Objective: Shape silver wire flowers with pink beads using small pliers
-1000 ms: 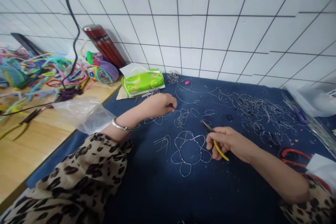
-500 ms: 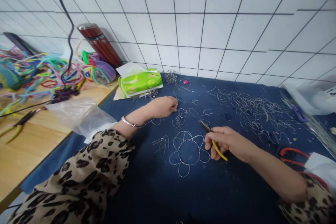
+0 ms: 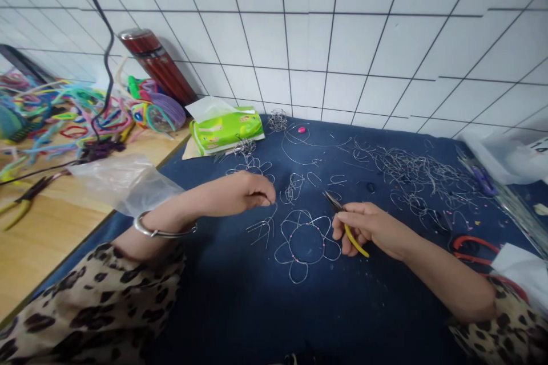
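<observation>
Well in from the bench's (image 3: 240, 319) far edge, the right hand (image 3: 370, 225) gripped yellow-handled pliers (image 3: 356, 243); the left hand (image 3: 252, 189) curled narrow, contents unclear.

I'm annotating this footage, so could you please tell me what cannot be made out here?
Head view throughout:
Left hand: its own curl hides whether it pinches anything.
Needle-nose pliers: the right hand covers their middle.
Wire pile: overlapping strands hide the count.
Pink beads: too small to tell their shape.
Dark object: cut off by the bottom edge, unidentifiable.
</observation>
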Motion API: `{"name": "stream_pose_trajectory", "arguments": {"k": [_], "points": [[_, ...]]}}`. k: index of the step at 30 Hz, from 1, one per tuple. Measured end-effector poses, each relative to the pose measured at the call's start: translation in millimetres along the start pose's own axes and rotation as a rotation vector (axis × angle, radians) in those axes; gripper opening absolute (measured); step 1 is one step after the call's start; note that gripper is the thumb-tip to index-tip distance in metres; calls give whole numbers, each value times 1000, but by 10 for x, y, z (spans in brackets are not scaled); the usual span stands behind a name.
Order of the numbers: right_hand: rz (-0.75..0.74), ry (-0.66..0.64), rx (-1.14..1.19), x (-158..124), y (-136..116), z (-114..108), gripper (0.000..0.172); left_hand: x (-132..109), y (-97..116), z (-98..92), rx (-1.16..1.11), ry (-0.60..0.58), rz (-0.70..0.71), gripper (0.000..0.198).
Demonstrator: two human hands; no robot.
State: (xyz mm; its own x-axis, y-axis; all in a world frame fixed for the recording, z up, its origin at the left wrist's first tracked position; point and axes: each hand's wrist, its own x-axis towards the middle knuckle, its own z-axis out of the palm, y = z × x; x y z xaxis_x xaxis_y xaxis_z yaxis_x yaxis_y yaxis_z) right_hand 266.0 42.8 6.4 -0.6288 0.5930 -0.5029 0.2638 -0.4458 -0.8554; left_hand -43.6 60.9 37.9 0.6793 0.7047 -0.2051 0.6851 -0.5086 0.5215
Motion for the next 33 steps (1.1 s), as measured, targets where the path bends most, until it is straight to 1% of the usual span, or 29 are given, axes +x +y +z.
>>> {"name": "stream_pose_trajectory", "arguments": {"k": [2, 4, 6, 8, 11, 13, 16, 20, 23, 26, 30, 33], "points": [[-1, -1, -4, -2, 5, -3, 29, -75, 35, 36, -10, -82, 30, 20], [0, 3, -11, -5, 4, -3, 29, -103, 67, 54, 5, -120, 59, 19], [0, 6, -15, -5, -1, 1, 29, -80, 91, 51, 25, -94, 61, 19], [-2, 12, -17, -2, -7, 6, 29, -15, 92, 44, 57, -21, 37, 18], [2, 20, -36, 2, -16, 8, 30, 131, 40, 69, 159, 92, -23, 15], [6, 20, -44, 3, -20, 6, 31, 234, -21, 122, 220, 102, -55, 17], [8, 14, -39, 6, -20, 3, 31, 352, -96, 219, 216, 63, -23, 14], [6, 14, -15, 6, -9, 5, 29, 417, -105, 289, 208, 43, -13, 17], [3, 15, -2, -1, -5, 12, 29, 421, -82, 262, 244, 12, -8, 16], [6, 17, -11, -13, -10, 17, 29, 426, -82, 170, 231, 10, 26, 14], [13, 19, -12, -17, -18, 16, 29, 502, -132, 28, 147, 103, 23, 12], [8, 17, -6, -10, -18, 12, 29, 621, -176, -15, 103, 163, 40, 10]]}}
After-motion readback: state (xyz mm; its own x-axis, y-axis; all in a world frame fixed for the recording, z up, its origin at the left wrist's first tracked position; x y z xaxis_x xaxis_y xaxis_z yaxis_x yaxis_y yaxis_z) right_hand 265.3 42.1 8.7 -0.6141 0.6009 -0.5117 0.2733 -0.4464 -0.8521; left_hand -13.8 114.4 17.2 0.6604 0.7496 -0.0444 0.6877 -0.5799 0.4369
